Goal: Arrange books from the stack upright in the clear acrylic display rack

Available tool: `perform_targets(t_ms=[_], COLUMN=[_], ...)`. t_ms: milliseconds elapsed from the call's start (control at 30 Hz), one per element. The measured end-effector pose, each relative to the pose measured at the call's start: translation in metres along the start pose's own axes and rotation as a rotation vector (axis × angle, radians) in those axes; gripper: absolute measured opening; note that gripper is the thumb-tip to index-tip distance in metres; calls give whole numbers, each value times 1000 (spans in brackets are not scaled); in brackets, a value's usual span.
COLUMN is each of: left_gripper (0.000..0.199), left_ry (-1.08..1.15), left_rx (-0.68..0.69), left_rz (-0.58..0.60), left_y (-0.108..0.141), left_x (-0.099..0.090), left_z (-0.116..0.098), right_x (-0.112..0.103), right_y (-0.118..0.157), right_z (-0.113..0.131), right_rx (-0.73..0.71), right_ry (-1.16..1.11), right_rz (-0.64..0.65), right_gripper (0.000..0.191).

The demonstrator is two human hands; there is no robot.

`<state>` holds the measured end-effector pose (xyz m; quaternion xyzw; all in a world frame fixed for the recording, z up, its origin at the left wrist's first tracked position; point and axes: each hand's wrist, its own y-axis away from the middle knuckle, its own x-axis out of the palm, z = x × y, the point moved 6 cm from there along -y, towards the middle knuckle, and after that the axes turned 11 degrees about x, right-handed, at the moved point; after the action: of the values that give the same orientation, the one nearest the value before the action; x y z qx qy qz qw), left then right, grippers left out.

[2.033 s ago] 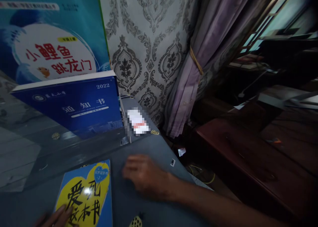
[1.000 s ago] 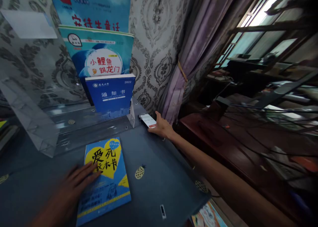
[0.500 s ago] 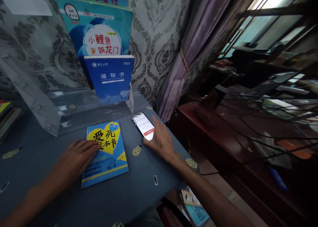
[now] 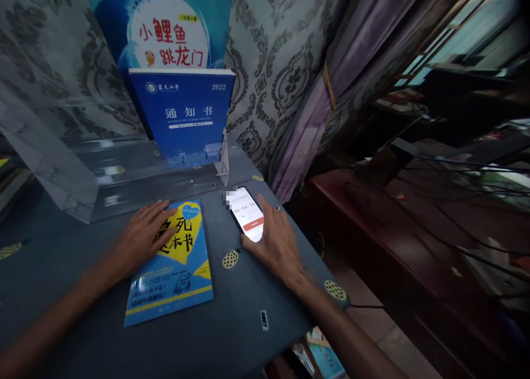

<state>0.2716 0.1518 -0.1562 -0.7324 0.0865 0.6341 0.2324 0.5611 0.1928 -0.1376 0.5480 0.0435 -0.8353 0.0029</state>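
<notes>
A blue book with a yellow heart [image 4: 188, 279] lies flat on the grey patterned tablecloth [image 4: 236, 324]. My left hand [image 4: 144, 235] rests on its upper left part, fingers apart. To the right of the book, a phone [image 4: 248, 213] lies face up, its lit screen showing a timer and a red button. My right hand [image 4: 275, 238] is at the phone's lower right, thumb at the bottom edge and fingers along the right side, gripping it by its edges.
Behind the book, a clear acrylic stand [image 4: 78, 194] holds a blue 2022 booklet [image 4: 186, 119] and a teal book [image 4: 174, 31]. A purple curtain [image 4: 306, 125] hangs beyond the table's right edge. Further right is a dark red desk [image 4: 372, 224] with cables.
My left hand has moved up on the book, covering more of the heart. The view has shifted closer to the stand. My right hand stays at the phone.
</notes>
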Motion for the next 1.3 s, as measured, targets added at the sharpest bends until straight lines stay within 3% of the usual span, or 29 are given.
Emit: perform_targets(t_ms=[300,600,667,733,833,900,1067,1300], left_gripper=[55,57,55,54,53,51,48,47], left_ry=[-116,-139,-145,-145,-139,-135,-134,-123], left_rx=[-35,-60,-69,-71,-68,-68,-58,-72], left_rz=[44,52,40,27,7,-3,-16,-45], left_y=[-1,1,1,2,4,5,6,6], left_x=[-14,-15,-15,-14,-13,-13,-12,-13], left_z=[-10,-11,-11,-11,-10,-10,-10,-10], right_x=[3,1,-2,-2,9,21,43,58], right_y=[2,4,11,24,49,60,48,5], right_z=[0,2,12,31,65,83,108,136], right_rx=[-37,-21,-104,-281,-586,-684,-671,-576], right_ry=[18,93,55,-38,-142,-129,-50,-1], right_rz=[-7,17,-13,5,183,288,353,325], right_gripper=[91,85,71,54,47,55,67,63])
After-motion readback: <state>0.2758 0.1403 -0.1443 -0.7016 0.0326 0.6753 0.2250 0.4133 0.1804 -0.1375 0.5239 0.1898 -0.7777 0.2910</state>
